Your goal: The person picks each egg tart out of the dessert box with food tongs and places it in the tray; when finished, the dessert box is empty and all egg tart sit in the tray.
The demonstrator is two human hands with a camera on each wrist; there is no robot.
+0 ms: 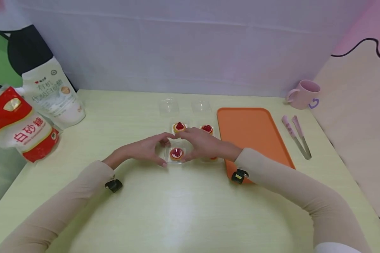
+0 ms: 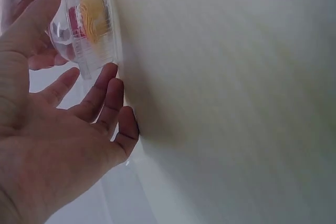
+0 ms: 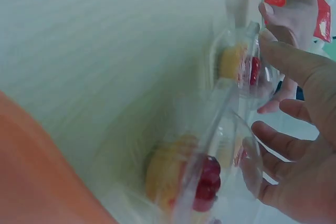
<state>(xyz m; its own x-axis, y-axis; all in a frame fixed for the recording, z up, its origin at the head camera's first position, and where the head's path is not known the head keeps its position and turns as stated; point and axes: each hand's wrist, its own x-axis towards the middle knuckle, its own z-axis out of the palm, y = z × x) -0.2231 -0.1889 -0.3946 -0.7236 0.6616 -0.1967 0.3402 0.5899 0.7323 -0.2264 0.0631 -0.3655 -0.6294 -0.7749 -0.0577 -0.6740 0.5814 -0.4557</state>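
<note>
A red-topped tart [image 1: 176,154] sits in a clear plastic box [image 2: 100,35] on the table, under a domed lid. My left hand [image 1: 145,149] is at the box's left side, thumb and fingers spread apart. From the right, my right hand [image 1: 202,142] reaches over, its thumb at the box's near edge and its fingers toward the far edge. The two hands' fingertips meet behind the box. Another tart [image 1: 179,127] and a further tart [image 1: 207,129] sit farther back; a tart [image 3: 207,184] on the right is mostly hidden by my right hand in the head view.
An orange tray [image 1: 247,130] lies to the right, with tongs [image 1: 299,137] and a pink mug [image 1: 304,94] beyond it. Two raised clear lids [image 1: 169,106] stand at the back. A red sugar bag [image 1: 22,126] and a white bag [image 1: 54,91] stand on the left.
</note>
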